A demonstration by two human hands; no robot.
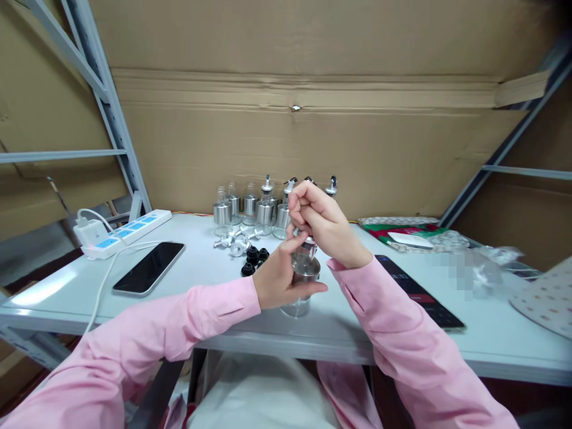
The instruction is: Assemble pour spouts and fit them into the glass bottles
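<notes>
A glass bottle with a steel band (305, 269) stands near the front edge of the table. My left hand (280, 275) is wrapped round its upper part, the thumb stretched across the front. Above the bottle's neck, my right hand (318, 219) has its fingers curled together in a pinch; what they hold is hidden. Behind my hands are several similar bottles (222, 213), some with black-tipped spouts (267, 186). Silver spout pieces (240, 245) and black stoppers (252, 255) lie in a group left of my left hand.
On the left are a phone (149, 268) and a white power strip (129, 233) with a cable. To the right lie another phone (424, 295), a white mouse-like object (410, 240) and clear plastic wrapping (487, 265). Cardboard (286, 143) rises behind the table (286, 345).
</notes>
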